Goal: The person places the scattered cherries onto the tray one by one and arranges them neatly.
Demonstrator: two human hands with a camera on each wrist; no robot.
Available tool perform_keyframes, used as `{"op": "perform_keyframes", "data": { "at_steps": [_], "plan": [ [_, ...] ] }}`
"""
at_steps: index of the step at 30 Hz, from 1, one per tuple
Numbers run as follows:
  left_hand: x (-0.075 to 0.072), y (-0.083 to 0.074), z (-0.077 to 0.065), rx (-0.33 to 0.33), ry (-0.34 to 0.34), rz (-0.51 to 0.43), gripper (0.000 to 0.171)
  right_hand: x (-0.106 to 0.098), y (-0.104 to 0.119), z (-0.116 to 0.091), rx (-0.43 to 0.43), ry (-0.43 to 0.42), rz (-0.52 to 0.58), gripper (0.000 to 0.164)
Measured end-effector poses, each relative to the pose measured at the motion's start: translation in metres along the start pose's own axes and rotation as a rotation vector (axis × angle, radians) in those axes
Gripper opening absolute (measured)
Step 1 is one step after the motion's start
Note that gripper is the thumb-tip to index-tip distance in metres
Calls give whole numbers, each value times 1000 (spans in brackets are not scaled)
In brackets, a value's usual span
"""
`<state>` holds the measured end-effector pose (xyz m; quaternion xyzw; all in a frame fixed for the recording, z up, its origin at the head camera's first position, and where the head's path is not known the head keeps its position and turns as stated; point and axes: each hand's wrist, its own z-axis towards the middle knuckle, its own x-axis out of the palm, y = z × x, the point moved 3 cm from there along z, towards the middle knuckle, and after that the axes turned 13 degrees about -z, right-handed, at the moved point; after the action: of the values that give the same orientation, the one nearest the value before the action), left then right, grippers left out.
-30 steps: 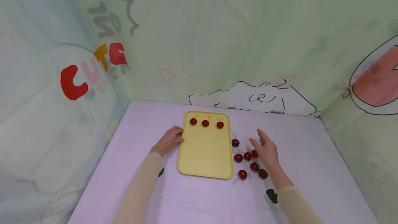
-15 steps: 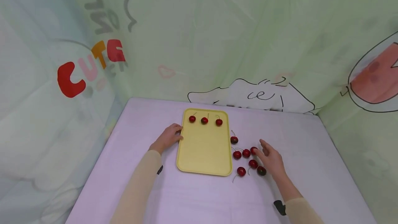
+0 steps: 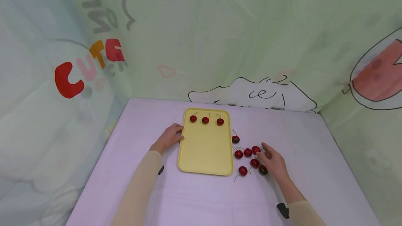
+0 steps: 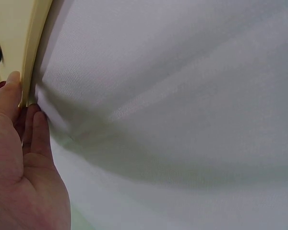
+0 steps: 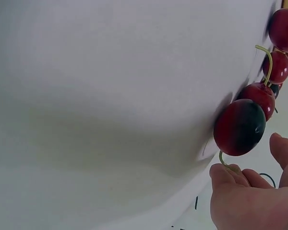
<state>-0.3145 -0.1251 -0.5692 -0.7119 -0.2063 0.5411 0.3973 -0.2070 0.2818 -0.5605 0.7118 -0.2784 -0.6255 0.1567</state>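
Note:
A yellow tray (image 3: 205,149) lies on the cloth with three red cherries in a row near its far end, the middle one (image 3: 205,120) among them. At the tray's left rim my left hand (image 3: 168,137) pinches the edge, thumb over the rim and fingers on the outer side in the left wrist view. My right hand (image 3: 275,163) reaches down over the loose cherries, thumb and fingers apart beside a red cherry (image 3: 255,150). In the right wrist view a dark-sided cherry (image 5: 240,127) sits just past the fingers; whether they touch any cherry is hard to tell.
Several stemmed cherries lie right of the tray, including one near its edge (image 3: 235,139) and one at the front (image 3: 243,171). A lilac cloth (image 3: 194,201) covers the table. Printed curtains (image 3: 201,44) hang behind and at both sides.
My right hand has come down and slightly right, closer to the cherries. My left hand stays at the tray's rim. The whole view has shifted a little.

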Motion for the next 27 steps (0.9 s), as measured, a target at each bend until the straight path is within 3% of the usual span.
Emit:
{"op": "perform_keyframes", "data": {
  "at_steps": [9, 20, 27],
  "plan": [
    [-1, 1, 0, 18, -4, -3, 49, 0, -9, -18, 14, -17, -47, 66],
    [-2, -2, 1, 15, -3, -9, 49, 7, -21, -34, 24, 54, -33, 70],
    [-1, 0, 1, -7, -2, 2, 49, 6, -24, -43, 73, 74, -25, 82]
  ]
}}
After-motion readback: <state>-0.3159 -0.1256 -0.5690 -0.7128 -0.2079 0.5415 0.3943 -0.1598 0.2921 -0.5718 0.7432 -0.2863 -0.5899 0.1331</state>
